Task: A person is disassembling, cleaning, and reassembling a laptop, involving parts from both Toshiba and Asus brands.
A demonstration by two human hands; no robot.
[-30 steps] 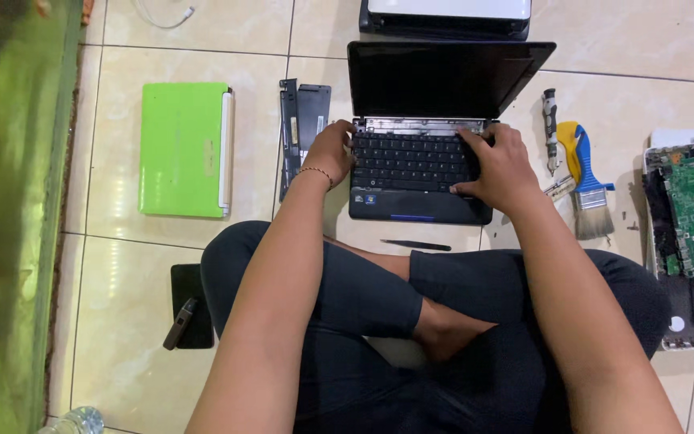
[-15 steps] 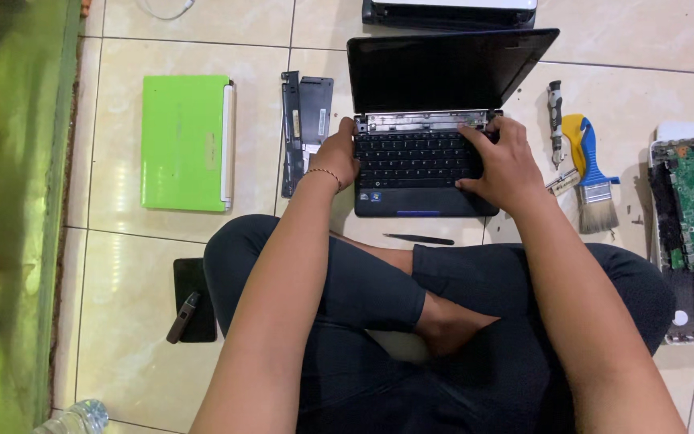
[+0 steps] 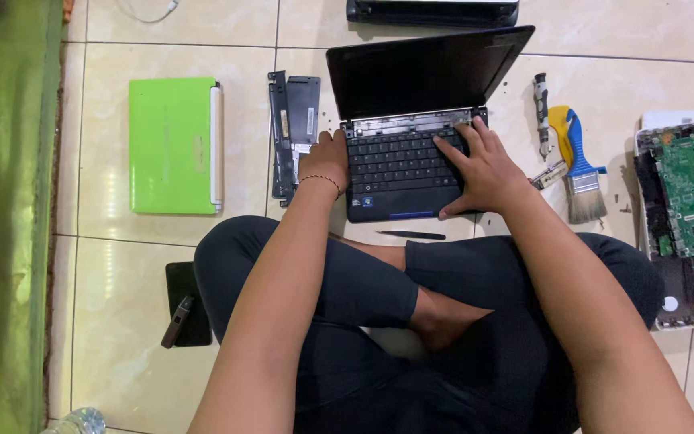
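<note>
Netbook [image 3: 411, 120], small and black, stands open on the tiled floor [image 3: 106, 265] just ahead of the person's crossed legs, its dark screen tilted back. The right hand [image 3: 475, 165] lies flat with fingers spread over the right half of the keyboard [image 3: 399, 161], fingertips at the strip under the hinge. The left hand [image 3: 327, 161] grips the left edge of the base, thumb side against the keys; neither hand holds a tool.

To do this well, the left hand should pin the base firmly while the right presses evenly along the keyboard's top edge, so nothing bows or snaps.

Outward to the left, a black battery pack [image 3: 295, 133] lies just beside the base, then a closed green netbook [image 3: 172, 145], well apart. Right of the base sit a screwdriver [image 3: 541, 112], a blue-handled paintbrush [image 3: 578, 165] and, at the frame's right edge, an opened laptop shell with a green circuit board [image 3: 692, 189]. A thin black pry tool [image 3: 411, 235] rests between base and shins. Small screws dot the floor near the hinge, so sliding the machine risks scattering them; the freest room is the bare tile at lower left, past the dark phone [image 3: 188, 304].
</note>
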